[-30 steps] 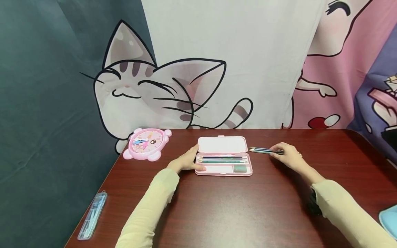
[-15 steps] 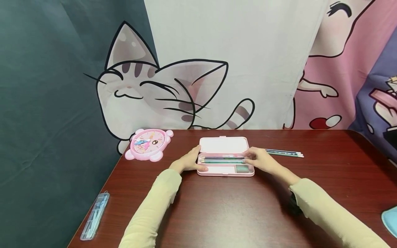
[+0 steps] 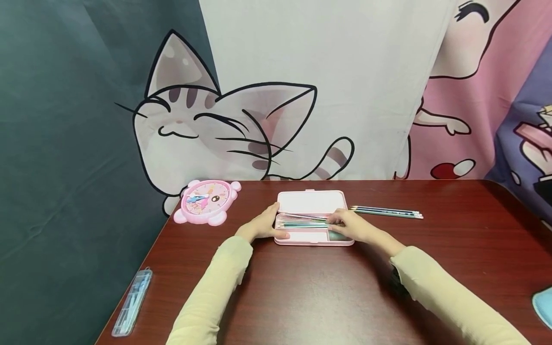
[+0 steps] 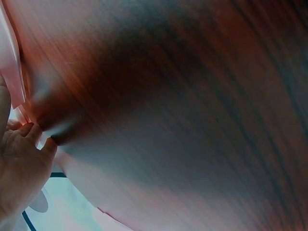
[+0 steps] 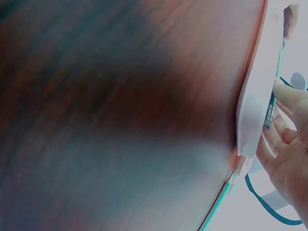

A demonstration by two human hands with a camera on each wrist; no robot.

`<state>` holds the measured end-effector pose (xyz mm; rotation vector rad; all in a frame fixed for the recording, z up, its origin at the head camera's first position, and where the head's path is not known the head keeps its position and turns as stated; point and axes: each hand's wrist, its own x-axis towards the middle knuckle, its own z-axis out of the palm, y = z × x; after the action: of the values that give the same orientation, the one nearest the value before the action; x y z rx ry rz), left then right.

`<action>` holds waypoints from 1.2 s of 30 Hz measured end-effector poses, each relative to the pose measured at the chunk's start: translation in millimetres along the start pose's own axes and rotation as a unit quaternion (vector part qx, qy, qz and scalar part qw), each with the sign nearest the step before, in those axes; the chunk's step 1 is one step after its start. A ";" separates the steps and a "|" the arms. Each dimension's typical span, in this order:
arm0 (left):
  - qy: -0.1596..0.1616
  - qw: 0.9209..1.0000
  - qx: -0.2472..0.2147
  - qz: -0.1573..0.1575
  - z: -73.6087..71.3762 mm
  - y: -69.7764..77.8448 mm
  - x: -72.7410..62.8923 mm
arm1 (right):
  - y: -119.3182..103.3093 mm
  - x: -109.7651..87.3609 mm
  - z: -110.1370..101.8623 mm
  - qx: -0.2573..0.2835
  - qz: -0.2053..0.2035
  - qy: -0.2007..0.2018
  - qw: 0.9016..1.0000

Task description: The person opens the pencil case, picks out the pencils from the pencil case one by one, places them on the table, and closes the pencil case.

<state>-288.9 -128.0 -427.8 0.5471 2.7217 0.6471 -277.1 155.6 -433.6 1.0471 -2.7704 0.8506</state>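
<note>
A pink pencil case (image 3: 315,243) lies on the table with its lid (image 3: 310,201) folded back. My left hand (image 3: 260,224) holds the case's left end, thumb at the front corner and fingers toward the back. Several pencils (image 3: 297,224) lie in the long compartment, at slightly different angles. Over the right end, my right hand (image 3: 355,226) pinches pencils by their ends between thumb and fingers; a pencil end (image 5: 268,115) shows there in the right wrist view. Partly covered by that hand is a grey-green block (image 3: 336,236) in the front compartment.
Several more pencils (image 3: 388,212) lie on the table (image 3: 310,292) right of the case, tips toward it. A pink toy clock (image 3: 204,203) sits at the back left. Near the left edge is a clear plastic box (image 3: 132,302). Something light blue (image 3: 542,306) shows at the right edge.
My right hand has let go of the pencils on the right, moved left to the case and taken hold of pencils inside it. My left hand stays on the case.
</note>
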 end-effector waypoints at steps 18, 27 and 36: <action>-0.001 1.000 -0.013 -0.002 3.9 2.0 0.0 | 7.1 -14.4 4.2 -0.066 -0.115 0.115 0.984; -0.002 1.000 -0.015 -0.003 3.3 1.2 1.0 | 19.8 -24.7 -6.8 -0.026 -0.051 0.133 0.989; -0.004 1.000 -0.023 -0.009 -1.5 0.5 0.3 | 42.5 -49.1 -30.1 -0.053 -0.054 0.174 0.982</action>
<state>-289.6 -128.0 -426.4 0.5118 2.6947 0.6995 -270.1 226.6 -440.2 0.9185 -2.4171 0.7763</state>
